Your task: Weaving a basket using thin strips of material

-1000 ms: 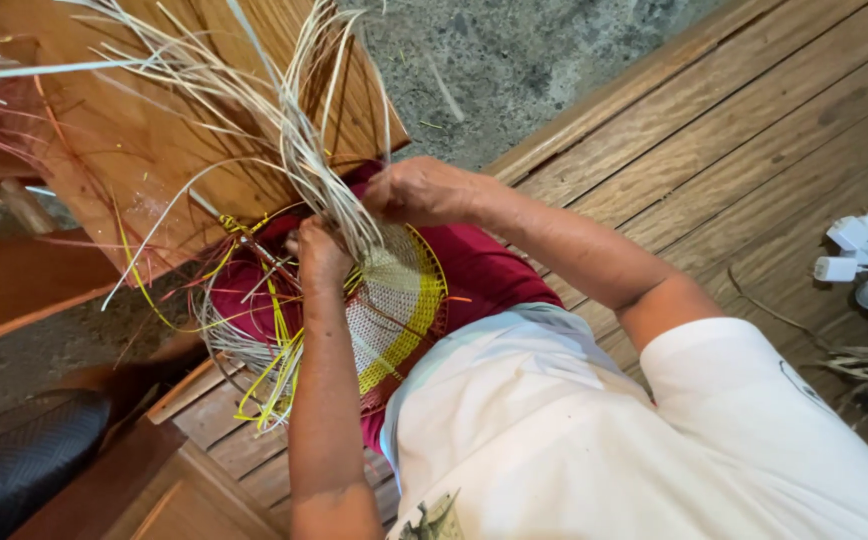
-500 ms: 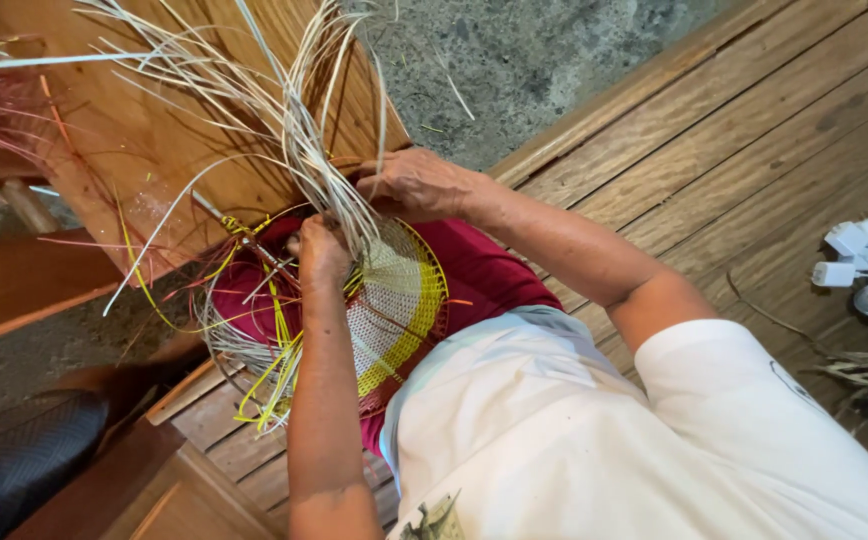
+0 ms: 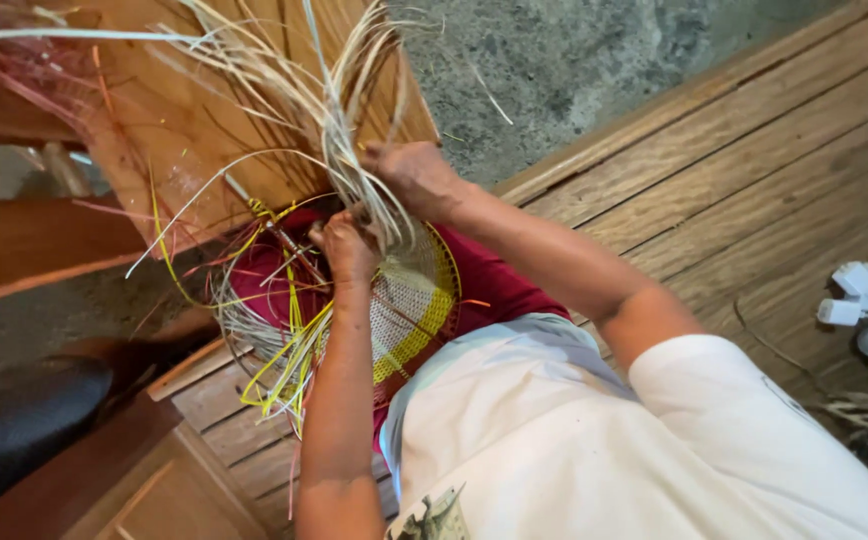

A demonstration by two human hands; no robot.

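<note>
Both hands at a half-woven basket

Left hand (image 3: pixel 346 245) pinches strands at the basket (image 3: pixel 409 305) rim; right hand (image 3: pixel 416 175), just beyond, is closed around the upright pale straw bundle (image 3: pixel 339 110).

A person seen from above, leaning forward with both bare arms stretched out in front of the body. The left hand (image 3: pixel 346 245) sits lower and nearer the body, fingers curled into a loose fist with the knuckles facing up. Its forearm runs almost straight up from the bottom of the view, the elbow bent close to the torso. The right hand (image 3: pixel 412 175) reaches further out and slightly higher, back of the hand up, fingers bent and closed in a pinch. The right arm comes in at a slant from the shoulder on the right, short white sleeve covering the upper arm. The two hands are near each other, not touching.
</note>
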